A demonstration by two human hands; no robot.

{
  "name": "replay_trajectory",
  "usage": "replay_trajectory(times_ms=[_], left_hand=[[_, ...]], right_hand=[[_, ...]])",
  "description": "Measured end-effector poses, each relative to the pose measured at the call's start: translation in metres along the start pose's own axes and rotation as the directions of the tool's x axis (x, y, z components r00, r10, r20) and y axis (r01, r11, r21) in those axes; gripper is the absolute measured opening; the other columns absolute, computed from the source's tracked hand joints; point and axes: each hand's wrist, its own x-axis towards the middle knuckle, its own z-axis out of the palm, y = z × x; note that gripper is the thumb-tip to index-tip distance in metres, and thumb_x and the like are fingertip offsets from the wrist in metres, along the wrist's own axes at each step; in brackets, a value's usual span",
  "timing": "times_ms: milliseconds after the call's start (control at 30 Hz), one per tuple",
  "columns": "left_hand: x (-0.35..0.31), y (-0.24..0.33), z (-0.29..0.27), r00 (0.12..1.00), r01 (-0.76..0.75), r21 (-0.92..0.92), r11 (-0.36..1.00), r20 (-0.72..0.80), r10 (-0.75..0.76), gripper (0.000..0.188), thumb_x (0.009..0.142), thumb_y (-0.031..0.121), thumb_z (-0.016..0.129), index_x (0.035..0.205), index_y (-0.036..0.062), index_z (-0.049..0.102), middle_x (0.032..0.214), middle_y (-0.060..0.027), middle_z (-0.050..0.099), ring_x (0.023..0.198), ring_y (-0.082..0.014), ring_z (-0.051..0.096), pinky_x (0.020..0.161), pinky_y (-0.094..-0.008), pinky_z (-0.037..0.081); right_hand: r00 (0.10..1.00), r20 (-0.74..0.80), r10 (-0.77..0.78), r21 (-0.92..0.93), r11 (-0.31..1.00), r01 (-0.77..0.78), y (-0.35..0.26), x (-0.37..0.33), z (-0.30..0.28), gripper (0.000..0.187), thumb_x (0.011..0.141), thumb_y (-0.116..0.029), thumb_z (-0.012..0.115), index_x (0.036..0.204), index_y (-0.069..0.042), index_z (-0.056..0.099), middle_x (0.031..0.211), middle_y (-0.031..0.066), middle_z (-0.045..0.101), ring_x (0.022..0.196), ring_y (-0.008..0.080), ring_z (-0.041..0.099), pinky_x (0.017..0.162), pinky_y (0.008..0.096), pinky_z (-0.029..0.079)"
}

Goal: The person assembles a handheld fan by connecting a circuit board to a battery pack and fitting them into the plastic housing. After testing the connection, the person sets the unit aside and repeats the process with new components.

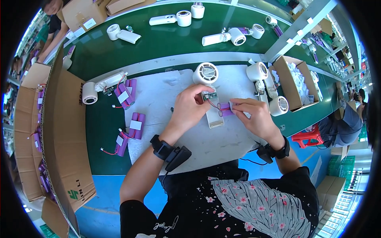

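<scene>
A white handheld fan [206,73] lies in front of me, its handle shell [215,119] open toward me. My left hand [188,106] is closed, thumb and fingers pinching a small green circuit board [210,95] at the top of the handle. Red and dark wires [216,106] run from the board toward a purple battery pack [226,109]. The fingers of my right hand [254,115] are closed on that pack, beside its pale label, and cover its right part. Both hands rest over a white foam sheet [174,91].
To the left lie several purple battery packs [135,126] and another opened fan [90,93]. A tall cardboard box [65,131] borders the bench's left side. On the right stand two fans [257,71] and a carton [286,89] of white pieces. More fans [183,18] lie on the green bench behind.
</scene>
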Motion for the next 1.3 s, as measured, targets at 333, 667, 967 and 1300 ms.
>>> replay_trajectory(times_ms=[333, 667, 967, 1300], left_hand=[[0.004, 0.004, 0.006, 0.998, 0.057, -0.006, 0.998, 0.001, -0.057, 0.028, 0.073, -0.001, 0.065, 0.1, 0.0056, 0.069, 0.088, -0.0069, 0.066, 0.065, -0.013, 0.06, 0.062, -0.0261, 0.049], [0.003, 0.007, 0.005, 0.999, 0.013, -0.043, 0.999, -0.042, -0.015, 0.027, 0.072, -0.002, 0.064, 0.097, 0.0054, 0.069, 0.086, -0.0076, 0.066, 0.066, -0.0146, 0.061, 0.063, -0.0277, 0.049], [0.003, -0.002, 0.001, 0.999, -0.037, 0.041, 0.998, 0.016, 0.037, 0.029, 0.075, -0.002, 0.063, 0.102, 0.0064, 0.069, 0.076, -0.0047, 0.066, 0.064, -0.0087, 0.059, 0.059, -0.0236, 0.048], [0.006, -0.007, -0.004, 0.994, -0.103, -0.022, 0.994, 0.021, 0.104, 0.031, 0.074, -0.002, 0.062, 0.101, 0.0092, 0.071, 0.081, -0.0049, 0.066, 0.063, -0.011, 0.059, 0.059, -0.0248, 0.047]], right_hand=[[0.994, 0.106, 0.03, -0.065, 0.998, -0.023, 0.003, 0.006, -0.009, 0.014, 0.078, 0.005, 0.059, 0.09, 0.002, 0.051, 0.094, 0.015, 0.057, 0.083, 0.0352, 0.06, 0.072, 0.0377, 0.05], [0.867, -0.336, 0.369, -0.552, 0.668, -0.499, 0.127, 0.003, -0.172, 0.024, 0.083, -0.011, 0.059, 0.103, 0.003, 0.062, 0.074, 0.0128, 0.065, 0.068, 0.0258, 0.064, 0.061, 0.0318, 0.05], [0.976, 0.154, -0.152, -0.304, 0.933, 0.193, 0.109, 0.181, -0.051, 0.049, 0.079, -0.007, 0.065, 0.126, -0.003, 0.055, 0.121, 0.0175, 0.059, 0.083, 0.0266, 0.065, 0.074, 0.0346, 0.053], [0.95, 0.306, 0.067, -0.572, 0.81, 0.127, 0.144, 0.212, -0.026, 0.024, 0.079, -0.006, 0.066, 0.103, -0.003, 0.065, 0.101, 0.0163, 0.062, 0.094, 0.035, 0.061, 0.083, 0.042, 0.05]])
